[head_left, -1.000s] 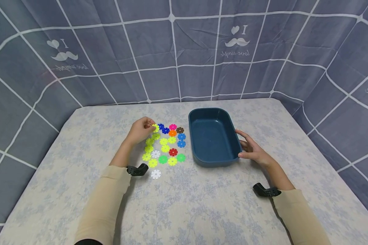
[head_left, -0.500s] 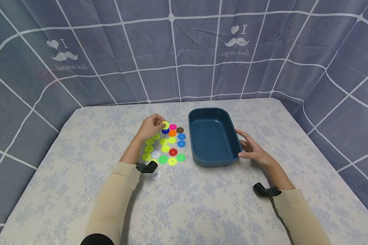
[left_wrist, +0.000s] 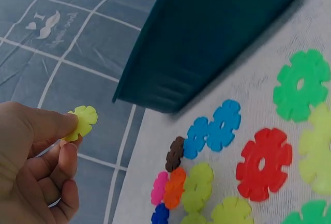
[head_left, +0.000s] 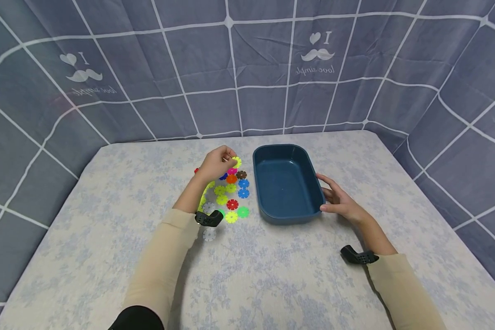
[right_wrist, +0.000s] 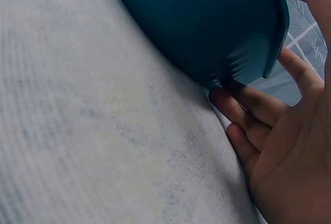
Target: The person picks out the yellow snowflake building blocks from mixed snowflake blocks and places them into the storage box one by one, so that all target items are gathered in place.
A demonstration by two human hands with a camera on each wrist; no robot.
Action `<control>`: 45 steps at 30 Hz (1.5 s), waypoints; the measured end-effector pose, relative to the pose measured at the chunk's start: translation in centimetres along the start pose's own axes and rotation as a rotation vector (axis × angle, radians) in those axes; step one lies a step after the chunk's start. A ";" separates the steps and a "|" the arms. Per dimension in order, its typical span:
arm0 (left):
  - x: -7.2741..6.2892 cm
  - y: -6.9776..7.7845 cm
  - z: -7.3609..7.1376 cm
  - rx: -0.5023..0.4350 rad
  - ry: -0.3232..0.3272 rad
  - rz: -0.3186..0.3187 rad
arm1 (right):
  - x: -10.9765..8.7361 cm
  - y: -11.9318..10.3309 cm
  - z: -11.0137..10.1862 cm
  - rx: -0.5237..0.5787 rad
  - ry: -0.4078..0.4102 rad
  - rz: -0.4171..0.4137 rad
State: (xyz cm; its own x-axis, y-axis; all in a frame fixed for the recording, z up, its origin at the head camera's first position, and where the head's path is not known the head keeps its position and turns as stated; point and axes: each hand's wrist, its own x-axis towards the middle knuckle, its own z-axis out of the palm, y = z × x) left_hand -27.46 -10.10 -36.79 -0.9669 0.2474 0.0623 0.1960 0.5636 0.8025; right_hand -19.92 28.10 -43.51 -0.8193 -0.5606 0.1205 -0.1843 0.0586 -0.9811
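Observation:
Between thumb and index finger my left hand pinches a yellow toy snowflake disc, a slotted flower-shaped piece. It is held above the far end of a group of such discs, left of the blue plastic bin. Below that hand in the head view are a pink disc, an orange disc and a brown disc. My right hand rests against the bin's right side, its fingers loosely spread; in the right wrist view the fingertips touch the outer wall low down.
Several more discs lie flat between the left forearm and the bin, among them a red disc, a green disc and a white disc. A grey-blue curtain hangs behind the cloth-covered table.
My left hand has moved right and slightly away with the yellow disc, from the group's far left corner toward the bin. The right hand and the bin have stayed in place.

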 end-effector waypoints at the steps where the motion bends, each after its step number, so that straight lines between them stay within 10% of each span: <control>1: 0.1 0.2 0.1 0.001 -0.003 0.005 | 0.0 0.0 0.0 0.001 -0.001 -0.002; 25: 1.6 2.7 3.0 -0.020 -0.070 0.058 | 0.0 -0.1 0.2 -0.045 0.040 0.047; 45: 2.8 4.0 5.1 -0.119 0.003 0.049 | 0.0 0.1 0.2 -0.053 0.049 0.074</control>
State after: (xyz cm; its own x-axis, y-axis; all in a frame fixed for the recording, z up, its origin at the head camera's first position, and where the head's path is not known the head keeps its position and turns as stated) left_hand -28.56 -3.12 -36.44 -0.9572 0.2698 0.1051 0.2226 0.4535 0.8630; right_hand -19.81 27.91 -43.60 -0.8572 -0.5119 0.0561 -0.1491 0.1425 -0.9785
